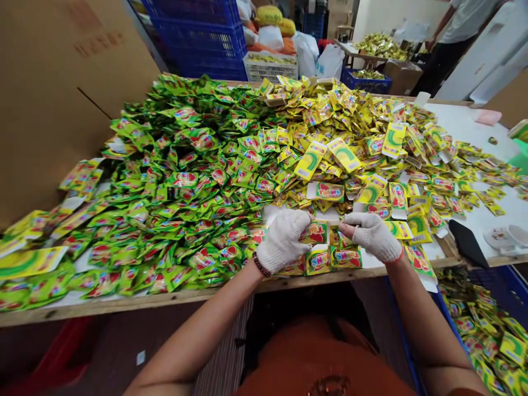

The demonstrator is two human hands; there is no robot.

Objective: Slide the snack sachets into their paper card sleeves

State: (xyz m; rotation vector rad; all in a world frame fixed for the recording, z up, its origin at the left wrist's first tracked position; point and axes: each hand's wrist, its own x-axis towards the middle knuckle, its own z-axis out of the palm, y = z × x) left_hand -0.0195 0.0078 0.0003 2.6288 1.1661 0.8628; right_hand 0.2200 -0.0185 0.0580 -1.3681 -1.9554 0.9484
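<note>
My left hand (284, 240), in a white knitted glove with a beaded bracelet at the wrist, grips a small printed box (315, 232) near the table's front edge. Opposite it, my right hand (372, 235) wears a glove with bare fingertips. Its thumb and fingers are pinched together just right of the box; what is between them is too small to make out. Close below the hands lie printed boxes (345, 257) in yellow, green and red. Green sachets (198, 187) are heaped to the left, and yellow sachets (330, 107) to the right.
A large cardboard carton (61, 99) stands at the left. On the right, a black phone-like slab (467, 242) and a white cup (517, 236) lie on the table. A blue crate (501, 286) below holds filled packs. Blue crates (198, 41) and a person (462, 33) are behind.
</note>
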